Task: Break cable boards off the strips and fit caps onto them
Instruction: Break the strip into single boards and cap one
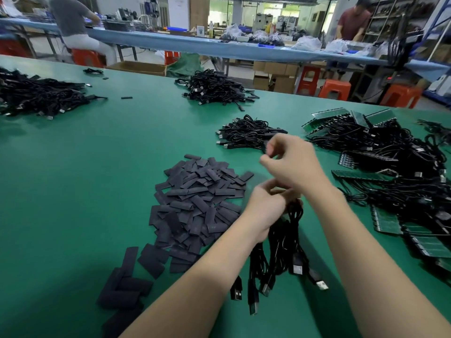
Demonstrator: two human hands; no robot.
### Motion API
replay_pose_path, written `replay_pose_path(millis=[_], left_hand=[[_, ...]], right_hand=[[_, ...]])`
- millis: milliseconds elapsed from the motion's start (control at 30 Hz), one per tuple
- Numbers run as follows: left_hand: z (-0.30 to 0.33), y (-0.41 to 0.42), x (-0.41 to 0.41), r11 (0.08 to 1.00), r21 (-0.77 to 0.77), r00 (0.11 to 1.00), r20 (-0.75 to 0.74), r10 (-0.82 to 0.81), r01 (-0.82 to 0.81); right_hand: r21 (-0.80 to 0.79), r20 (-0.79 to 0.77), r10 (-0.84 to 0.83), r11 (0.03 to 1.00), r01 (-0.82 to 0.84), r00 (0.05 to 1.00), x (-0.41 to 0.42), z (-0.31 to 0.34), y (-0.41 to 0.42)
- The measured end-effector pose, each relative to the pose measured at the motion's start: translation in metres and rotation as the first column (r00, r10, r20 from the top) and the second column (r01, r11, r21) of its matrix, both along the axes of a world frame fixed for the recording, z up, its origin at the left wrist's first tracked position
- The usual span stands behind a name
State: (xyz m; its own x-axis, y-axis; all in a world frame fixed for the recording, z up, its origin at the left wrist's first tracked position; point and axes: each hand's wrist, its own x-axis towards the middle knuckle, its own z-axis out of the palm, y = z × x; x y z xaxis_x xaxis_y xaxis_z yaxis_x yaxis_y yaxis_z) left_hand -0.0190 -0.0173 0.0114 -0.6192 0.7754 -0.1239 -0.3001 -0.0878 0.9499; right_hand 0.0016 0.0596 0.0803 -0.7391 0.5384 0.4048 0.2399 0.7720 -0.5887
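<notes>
1. The bundle of black cables hangs from the left hand, whose fingers are curled round its upper end; the USB plugs dangle loose below, above the green table.
2. The right hand is raised just above the left hand and crosses over it, fingers loosely curled with thumb and forefinger drawn near each other. It is blurred, and I cannot tell whether it pinches anything.
3. Whether the cables in the bundle already carry caps is hidden behind the left hand.
4. Just left of the bundle lies the heap of black caps, large and spread out, with a few more scattered toward the near table edge.
5. Right of the bundle, the pile of green board strips sits tangled with cables still attached; several strips look whole and unbroken.
6. Beyond the bundle, past the right hand, a small heap of cables rests on the table; two larger heaps lie farther off, one at the far middle and one at the far left.
7. Judging from this, the work is well underway but far from over: many strips wait to be broken and the cap supply is still plentiful.
</notes>
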Motion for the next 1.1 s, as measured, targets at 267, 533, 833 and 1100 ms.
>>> replay_pose_path(millis=[267, 533, 833, 1100], left_hand=[[0.002, -0.004, 0.002, 0.999, 0.027, 0.999, 0.034, -0.033, 0.032], [0.008, -0.006, 0.000, 0.997, 0.061, 0.992, 0.114, -0.057, 0.050], [0.013, -0.013, -0.002, 0.982, 0.121, 0.948, 0.266, -0.172, 0.144], [0.013, -0.017, -0.003, 0.966, 0.156, 0.935, 0.260, -0.241, 0.206]], right_hand=[[-0.714, -0.356, -0.151, 0.681, -0.164, 0.922, 0.070, -0.006, 0.029], [-0.847, -0.437, -0.212, 0.424, -0.321, 0.874, 0.086, -0.018, 0.031], [-0.815, -0.532, -0.197, 0.384, -0.434, 0.824, 0.079, -0.022, 0.025], [-0.796, -0.555, -0.221, 0.422, -0.434, 0.802, 0.078, -0.022, 0.025]])
